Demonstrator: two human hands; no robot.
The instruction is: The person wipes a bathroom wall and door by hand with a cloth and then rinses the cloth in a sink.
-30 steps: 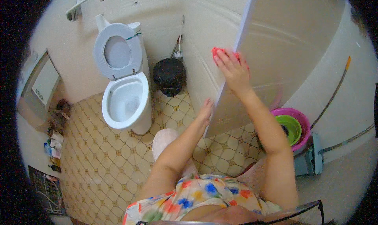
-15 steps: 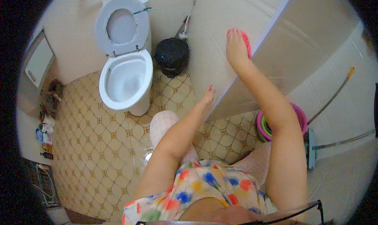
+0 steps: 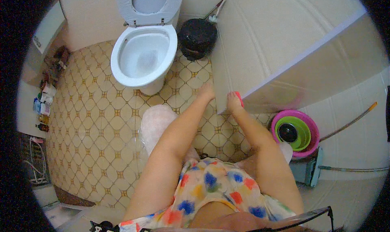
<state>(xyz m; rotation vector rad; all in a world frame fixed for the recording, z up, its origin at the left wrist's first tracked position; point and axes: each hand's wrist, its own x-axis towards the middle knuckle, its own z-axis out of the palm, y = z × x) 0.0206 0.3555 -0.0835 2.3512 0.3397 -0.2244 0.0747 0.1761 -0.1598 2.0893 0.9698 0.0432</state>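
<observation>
My right hand [image 3: 234, 102] presses a bright pink cleaning cloth [image 3: 239, 98] against the lower end of a pale partition panel [image 3: 260, 57], close to its narrow edge. Most of the cloth is hidden under the fingers. My left hand [image 3: 206, 92] is just left of the panel's bottom end, low over the tiled floor. Its fingers are blurred, and I cannot tell whether it touches the panel.
A white toilet [image 3: 144, 57] with its lid raised stands ahead, beside a black bin [image 3: 198, 37]. Right of the panel, stacked pink and green basins [image 3: 298, 150] sit near a blue-headed mop [image 3: 317, 167]. Bottles [image 3: 43, 117] line the left wall.
My right hand has slid the pink cloth down the panel from high up to its lower end. My left hand has moved slightly left. The view has tilted, showing the basins more fully.
</observation>
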